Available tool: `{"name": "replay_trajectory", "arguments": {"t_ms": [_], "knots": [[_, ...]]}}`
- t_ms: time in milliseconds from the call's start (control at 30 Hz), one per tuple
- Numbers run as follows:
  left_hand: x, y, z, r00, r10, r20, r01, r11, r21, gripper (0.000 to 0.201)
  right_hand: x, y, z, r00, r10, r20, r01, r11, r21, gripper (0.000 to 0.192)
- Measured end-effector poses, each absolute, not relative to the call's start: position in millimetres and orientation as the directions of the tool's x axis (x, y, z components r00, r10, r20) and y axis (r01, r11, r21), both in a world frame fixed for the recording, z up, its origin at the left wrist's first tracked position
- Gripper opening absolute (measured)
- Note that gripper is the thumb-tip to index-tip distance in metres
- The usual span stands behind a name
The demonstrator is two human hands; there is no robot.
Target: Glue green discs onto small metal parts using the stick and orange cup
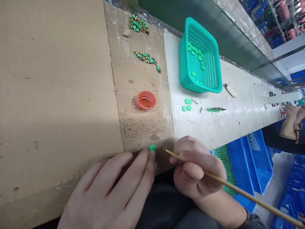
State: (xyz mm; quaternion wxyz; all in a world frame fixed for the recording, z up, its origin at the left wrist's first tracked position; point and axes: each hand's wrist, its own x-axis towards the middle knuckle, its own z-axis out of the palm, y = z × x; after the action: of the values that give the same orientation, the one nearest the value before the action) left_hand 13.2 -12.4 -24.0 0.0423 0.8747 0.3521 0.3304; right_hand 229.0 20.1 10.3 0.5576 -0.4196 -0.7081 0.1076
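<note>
A small round green button point(152, 148) sits at the fingertips of my left hand point(116, 190), held near the front edge of the table between index finger and thumb. My right hand point(197, 168) pinches a long thin wooden stick point(240, 191), whose dark tip points left and stays a short gap away from the button. Beyond both hands stands a small red cup point(146, 100) of amber liquid. Tiny dark bits point(138, 123) lie scattered over the brown board in front of it. Several more green buttons point(187, 105) lie to the right of the cup.
A teal basket point(215, 63) with green buttons stands at the back. Green-and-yellow bead clusters point(138, 25) lie at the far side, with a strand point(147, 58) nearer. A stack of buttons point(215, 109) and a small bottle point(230, 90) are right. Blue bins point(243, 162) flank the table; a person's hands point(292, 119) are beyond.
</note>
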Motion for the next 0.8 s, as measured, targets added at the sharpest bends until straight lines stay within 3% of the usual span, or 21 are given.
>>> {"name": "replay_trajectory", "arguments": {"t_ms": [67,167,300,400,567,800], "knots": [[13,-8,-24,0.541,0.629,0.557,0.584,-0.759,0.289,0.028,236,20,12,-0.028,0.761,0.648,0.472,0.581,-0.663,0.022],[17,-3,-16,0.549,0.622,0.558,0.609,-0.755,0.244,0.024,251,20,21,-0.214,0.832,0.513,0.444,0.55,-0.707,0.028],[27,-4,4,0.483,0.701,0.525,0.643,-0.691,0.331,0.019,262,13,26,-0.472,0.779,0.414,0.482,0.62,-0.619,0.038],[31,-6,11,0.443,0.752,0.488,0.652,-0.644,0.4,0.014,258,7,14,-0.479,0.755,0.447,0.526,0.655,-0.543,0.037],[30,-9,16,0.419,0.802,0.425,0.692,-0.585,0.423,0.008,248,2,7,-0.467,0.766,0.442,0.54,0.643,-0.543,0.022],[27,-15,26,0.529,0.755,0.388,0.697,-0.647,0.309,0.011,249,-3,6,-0.404,0.801,0.443,0.559,0.599,-0.573,0.013]]}}
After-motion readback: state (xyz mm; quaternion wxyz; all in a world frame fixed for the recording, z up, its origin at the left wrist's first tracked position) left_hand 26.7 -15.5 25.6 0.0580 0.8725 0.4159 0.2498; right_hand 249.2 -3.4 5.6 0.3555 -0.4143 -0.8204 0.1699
